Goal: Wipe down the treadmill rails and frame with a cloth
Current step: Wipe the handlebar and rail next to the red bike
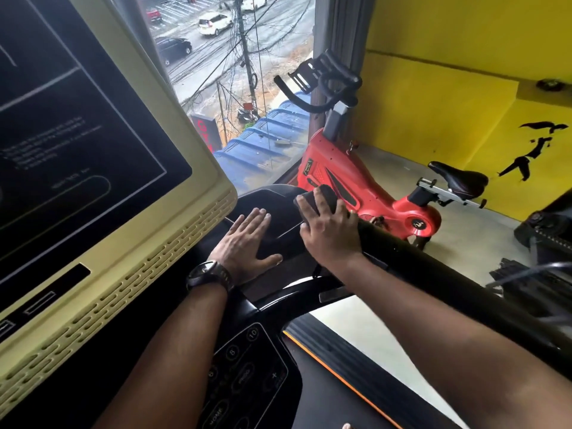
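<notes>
One dark cloth point(326, 196), folded into a thick pad with a matte, slightly fuzzy face, sits at the forward end of the treadmill's right handrail point(433, 267). The right hand point(328, 233) covers it from above, fingers curled over the pad and holding it against the rail. The left hand point(244, 239) lies just beside it to the left, apart from the cloth, fingers straight and spread, palm flat on the glossy black console tray point(278, 209). It holds nothing. A dark wristwatch point(207, 274) is on that wrist.

Handrail: black, round in section, smooth, running back toward the camera's right. Below the forearms lies a glossy black keypad point(244, 376) with round numbered buttons, and beside it a black side frame point(322, 348) edged with an orange stripe. A large dark screen point(77, 119) in a cream plastic bezel point(173, 243) with slotted vents fills the left.

Beyond the rail stands a red exercise bike point(340, 178) with black handlebars and saddle point(461, 178), on a grey floor against a yellow wall point(448, 41). A window point(232, 72) shows a street with cars.
</notes>
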The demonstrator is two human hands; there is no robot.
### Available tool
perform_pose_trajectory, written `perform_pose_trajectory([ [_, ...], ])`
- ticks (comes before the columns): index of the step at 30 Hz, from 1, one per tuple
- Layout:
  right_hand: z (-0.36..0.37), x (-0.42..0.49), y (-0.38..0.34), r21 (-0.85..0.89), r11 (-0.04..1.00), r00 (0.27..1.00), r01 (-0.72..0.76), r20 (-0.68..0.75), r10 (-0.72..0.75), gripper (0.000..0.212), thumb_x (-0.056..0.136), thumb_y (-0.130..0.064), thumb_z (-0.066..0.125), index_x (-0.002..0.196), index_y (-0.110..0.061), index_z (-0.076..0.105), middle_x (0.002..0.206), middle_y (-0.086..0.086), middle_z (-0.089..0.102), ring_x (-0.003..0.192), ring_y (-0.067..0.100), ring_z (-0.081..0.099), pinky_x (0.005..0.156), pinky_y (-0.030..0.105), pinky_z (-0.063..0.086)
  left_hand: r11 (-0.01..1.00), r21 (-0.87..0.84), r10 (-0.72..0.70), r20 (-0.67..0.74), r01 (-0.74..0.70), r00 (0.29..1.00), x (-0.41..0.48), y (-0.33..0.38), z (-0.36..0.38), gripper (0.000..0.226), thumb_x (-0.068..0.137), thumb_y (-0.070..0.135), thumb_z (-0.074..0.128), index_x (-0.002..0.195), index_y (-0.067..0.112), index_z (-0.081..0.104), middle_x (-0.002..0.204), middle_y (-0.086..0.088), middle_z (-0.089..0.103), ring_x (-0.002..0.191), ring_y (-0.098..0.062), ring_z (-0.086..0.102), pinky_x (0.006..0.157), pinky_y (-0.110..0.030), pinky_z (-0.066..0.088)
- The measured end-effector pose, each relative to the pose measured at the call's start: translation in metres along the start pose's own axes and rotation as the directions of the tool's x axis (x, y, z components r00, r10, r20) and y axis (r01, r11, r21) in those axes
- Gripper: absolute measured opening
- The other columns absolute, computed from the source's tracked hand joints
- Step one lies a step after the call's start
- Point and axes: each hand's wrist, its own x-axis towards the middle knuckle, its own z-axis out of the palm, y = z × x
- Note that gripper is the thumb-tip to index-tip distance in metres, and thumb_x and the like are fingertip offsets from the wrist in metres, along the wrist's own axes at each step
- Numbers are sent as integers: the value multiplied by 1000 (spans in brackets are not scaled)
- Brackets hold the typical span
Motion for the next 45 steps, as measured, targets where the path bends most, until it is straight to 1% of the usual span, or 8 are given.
perform_pose_trajectory([
  [6,-8,20,21,93,972,972,-214,114,203,57,102,-50,41,155,-32,32,164,11,30,125,47,52,101,57,42,1000,-22,-22,8,22,1000,-1,-1,-1,109,75,82,28,159,13,12,167,-2,5,151,-7,-8,121,-24,-9],
  [14,-4,30,22,127,983,989,130,51,-137,55,101,-54,41,154,-38,36,162,0,37,125,42,54,97,51,45,1000,5,-22,25,22,999,2,-1,0,107,77,81,27,159,14,12,166,-1,4,151,-7,-9,122,-25,-8],
  [19,-5,18,10,84,980,983,-180,63,175,56,100,-48,44,153,-29,38,160,10,38,121,47,55,97,56,44,1000,22,-23,32,22,999,1,-1,0,105,78,80,27,159,15,12,166,1,3,150,-6,-11,120,-23,-10],
  [25,-6,40,10,181,973,986,141,69,-155,56,101,-51,44,155,-37,36,163,-1,36,131,43,49,104,51,43,998,55,-20,34,18,999,1,-1,1,94,85,75,17,160,19,10,167,4,2,149,-4,-12,121,-25,-9],
  [31,-17,40,-9,21,975,948,-221,240,210,56,104,-37,42,155,-21,28,165,18,24,125,58,50,99,63,44,998,69,-4,13,3,1000,-1,3,1,91,84,68,21,159,17,16,166,1,7,154,-18,-1,125,-35,2],
  [36,-21,39,5,134,989,988,67,126,-84,60,97,-41,52,153,-31,35,157,8,42,120,44,58,97,51,48,998,16,-63,21,62,998,5,17,-3,98,71,60,25,158,17,20,167,-1,6,154,-22,7,124,-45,11],
  [40,-16,54,24,249,957,957,-150,280,77,63,98,-45,49,157,-34,30,165,10,27,134,44,47,106,50,43,996,34,-89,49,87,995,10,25,-2,94,78,64,30,159,17,15,167,0,3,154,-16,2,124,-45,3],
  [45,-5,-1,-6,60,998,1000,8,26,-9,58,94,-46,53,149,-33,45,158,10,42,118,49,55,94,54,47,994,96,-56,63,50,996,21,31,4,93,89,66,47,159,18,10,167,3,1,153,-13,-4,123,-53,6],
])
